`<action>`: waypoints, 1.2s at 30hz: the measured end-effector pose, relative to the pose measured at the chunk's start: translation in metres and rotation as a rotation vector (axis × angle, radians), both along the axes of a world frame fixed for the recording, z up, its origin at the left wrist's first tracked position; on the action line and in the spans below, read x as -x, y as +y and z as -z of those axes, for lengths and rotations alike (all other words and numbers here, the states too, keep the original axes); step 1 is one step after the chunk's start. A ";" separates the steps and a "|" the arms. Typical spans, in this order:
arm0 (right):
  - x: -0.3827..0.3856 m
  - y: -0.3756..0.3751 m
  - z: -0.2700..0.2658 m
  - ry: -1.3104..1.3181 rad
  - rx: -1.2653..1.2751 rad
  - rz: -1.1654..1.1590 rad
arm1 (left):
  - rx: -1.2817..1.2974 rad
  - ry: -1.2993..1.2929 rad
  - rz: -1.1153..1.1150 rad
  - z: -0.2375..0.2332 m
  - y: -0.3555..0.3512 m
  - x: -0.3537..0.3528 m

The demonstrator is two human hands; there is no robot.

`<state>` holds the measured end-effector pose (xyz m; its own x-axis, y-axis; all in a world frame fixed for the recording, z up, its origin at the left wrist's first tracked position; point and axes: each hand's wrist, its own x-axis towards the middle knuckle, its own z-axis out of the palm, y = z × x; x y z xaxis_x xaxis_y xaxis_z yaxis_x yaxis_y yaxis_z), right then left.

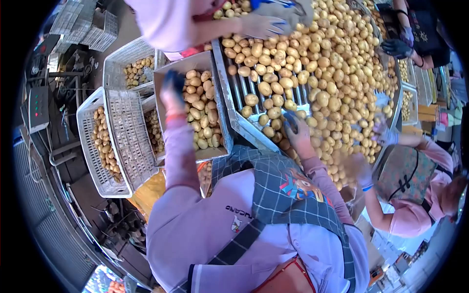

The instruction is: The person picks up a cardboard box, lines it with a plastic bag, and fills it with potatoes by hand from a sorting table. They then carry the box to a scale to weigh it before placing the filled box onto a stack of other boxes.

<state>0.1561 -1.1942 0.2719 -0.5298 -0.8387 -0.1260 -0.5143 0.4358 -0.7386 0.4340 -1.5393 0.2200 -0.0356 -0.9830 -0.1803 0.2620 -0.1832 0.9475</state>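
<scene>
Here, likely risk of potatoes point(312, 63) slipping off the near lip of the roller table point(239, 90) or missing the cardboard box point(183, 64), through reaching two ways at once. Pose: left hand point(172, 93) stretched far-left above the box, too blurred to tell its grip. Then right hand point(298, 134) palm-down on potatoes at the table's near edge, fingers curled, hold uncertain.

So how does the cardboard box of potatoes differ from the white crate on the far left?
The cardboard box is brown with solid walls; the white crate is open plastic lattice. The box looks nearly full, while the crate's potatoes lie low, with much inner wall showing. The left hand is over the box, not the crate. Both hold yellowish potatoes.
</scene>
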 end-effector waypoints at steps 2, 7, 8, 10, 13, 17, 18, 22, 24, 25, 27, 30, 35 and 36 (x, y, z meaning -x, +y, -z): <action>0.001 0.012 0.004 0.088 0.009 -0.064 | 0.261 -0.364 0.093 0.020 -0.031 0.072; 0.006 0.033 -0.004 0.132 0.031 -0.068 | 0.088 -1.076 0.198 0.021 -0.077 0.146; 0.008 0.038 -0.003 0.079 0.036 -0.005 | 0.115 -1.089 0.199 0.026 -0.078 0.143; 0.011 0.042 0.000 0.039 0.066 0.036 | 0.234 -1.019 0.208 0.032 -0.068 0.133; 0.009 0.037 0.003 0.200 0.021 -0.017 | 0.282 -0.998 0.239 0.030 -0.063 0.128; 0.010 0.034 0.024 0.289 0.011 -0.032 | 0.306 -1.115 0.293 0.039 -0.081 0.129; 0.010 0.034 0.027 0.299 -0.004 -0.043 | 0.668 -1.040 0.206 0.081 -0.099 0.126; 0.010 0.038 0.029 0.323 -0.008 -0.054 | 0.815 -0.982 0.238 0.086 -0.106 0.124; 0.011 0.037 0.029 0.310 -0.013 -0.071 | 0.669 -0.969 0.323 0.058 -0.093 0.124; 0.011 0.037 0.029 0.312 -0.013 -0.072 | 0.669 -0.968 0.321 0.046 -0.085 0.125; 0.011 0.037 0.029 0.321 -0.027 -0.080 | 0.217 -1.069 0.337 0.030 -0.073 0.127; 0.009 0.036 0.025 0.324 -0.030 -0.051 | 0.226 -1.178 0.328 0.043 -0.078 0.130; 0.010 0.035 0.026 0.322 -0.034 -0.056 | 0.613 -1.004 0.286 0.074 -0.082 0.124; 0.010 0.035 0.026 0.326 -0.042 -0.059 | 0.686 -1.121 0.360 0.063 -0.075 0.122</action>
<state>0.1456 -1.1596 0.2460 -0.4985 -0.8668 0.0076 -0.7460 0.4245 -0.5131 0.3120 -1.6147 0.1567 -0.4657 -0.8532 0.2350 -0.6636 0.5123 0.5451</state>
